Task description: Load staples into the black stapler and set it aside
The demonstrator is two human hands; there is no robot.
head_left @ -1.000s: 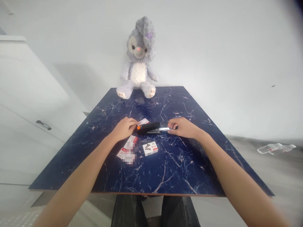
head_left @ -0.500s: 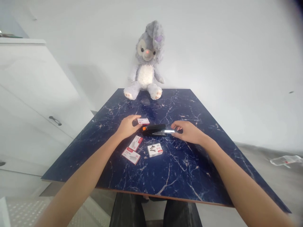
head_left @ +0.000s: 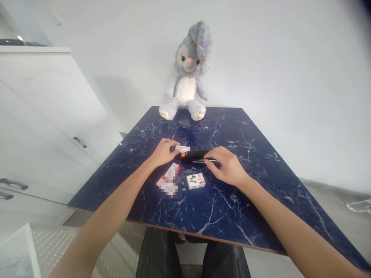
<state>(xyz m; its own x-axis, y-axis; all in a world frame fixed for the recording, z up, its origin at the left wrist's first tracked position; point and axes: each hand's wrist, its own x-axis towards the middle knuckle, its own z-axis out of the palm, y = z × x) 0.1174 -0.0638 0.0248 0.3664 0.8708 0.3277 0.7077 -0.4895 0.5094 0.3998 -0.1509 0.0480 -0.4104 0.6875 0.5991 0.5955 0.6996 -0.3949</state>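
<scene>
Right hand [head_left: 228, 166] shifted onto stapler [head_left: 194, 154]—fingers' grip unclear; left fingers [head_left: 170, 143] pinch a box [head_left: 183, 149].

The right hand [head_left: 227, 165] slid leftward along the black stapler [head_left: 194, 154], its fingertips passing from the far right end onto the right part of the body, and the bright silver strip that had stuck out there a second earlier went out of sight. The small box [head_left: 183, 148] by the left hand [head_left: 164, 152] turned from its slant to nearly level. The whole view shifted too: the plush rabbit [head_left: 186, 89] moved rightward at upper centre, more of the white cabinet [head_left: 40, 100] appeared at left, and the clear plastic item [head_left: 359, 207] became cut off by the right edge.
</scene>
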